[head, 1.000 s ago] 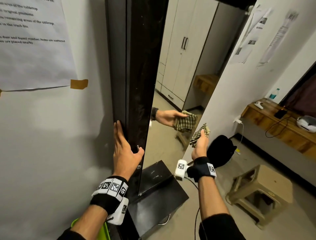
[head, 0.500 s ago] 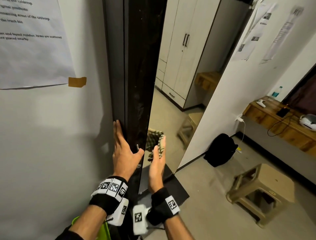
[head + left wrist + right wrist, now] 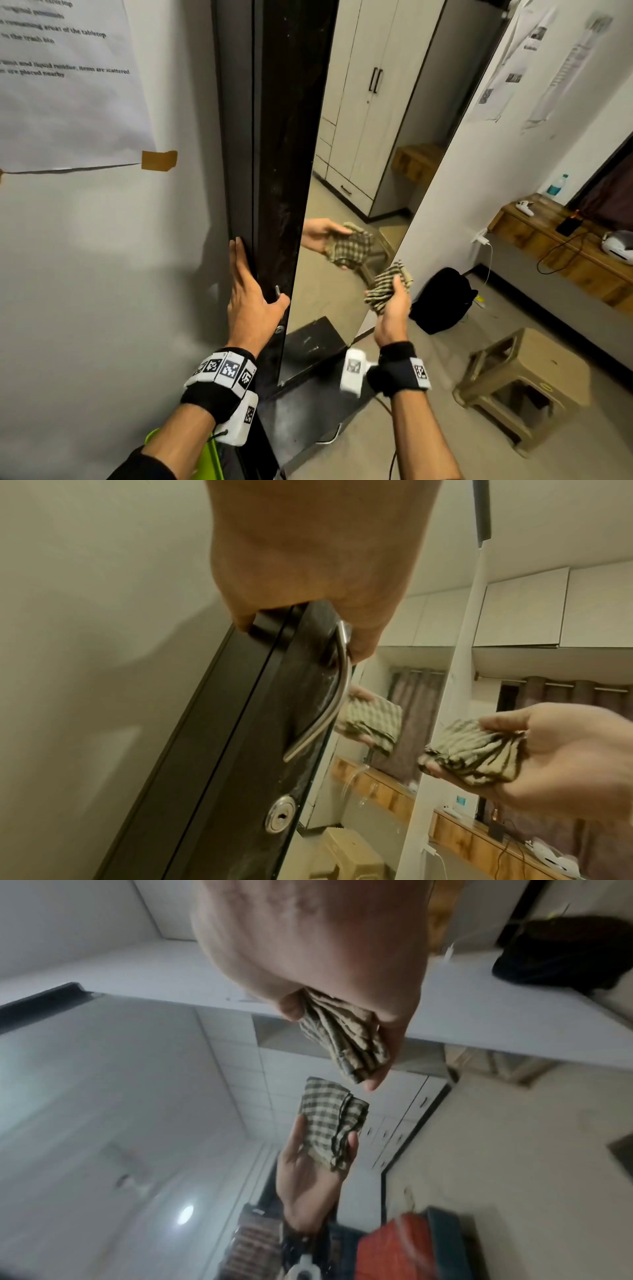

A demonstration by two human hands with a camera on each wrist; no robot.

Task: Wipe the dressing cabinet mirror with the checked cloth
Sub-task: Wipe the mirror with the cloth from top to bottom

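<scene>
The tall mirror (image 3: 329, 294) sits in a dark cabinet door (image 3: 274, 171) that stands ajar from the wall. My left hand (image 3: 255, 284) holds the door's edge, fingers up its wall side and thumb by the metal handle (image 3: 329, 696). My right hand (image 3: 394, 301) grips the folded checked cloth (image 3: 383, 284) at the mirror's right edge, a little off the glass. In the left wrist view the cloth (image 3: 476, 753) lies bunched in the right palm. The right wrist view has the cloth (image 3: 346, 1037) under my fingers and its reflection below. A keyhole (image 3: 281, 814) sits under the handle.
A beige plastic stool (image 3: 524, 387) and a black backpack (image 3: 442, 301) stand on the floor to the right. A wooden shelf (image 3: 565, 250) with cables runs along the right wall. The cabinet's black base (image 3: 308, 387) juts out below the mirror. Taped paper (image 3: 68, 85) hangs on the left wall.
My right hand has swept the cloth from the mirror's left side, by the frame, back to its right edge. The left hand has stayed on the door edge.
</scene>
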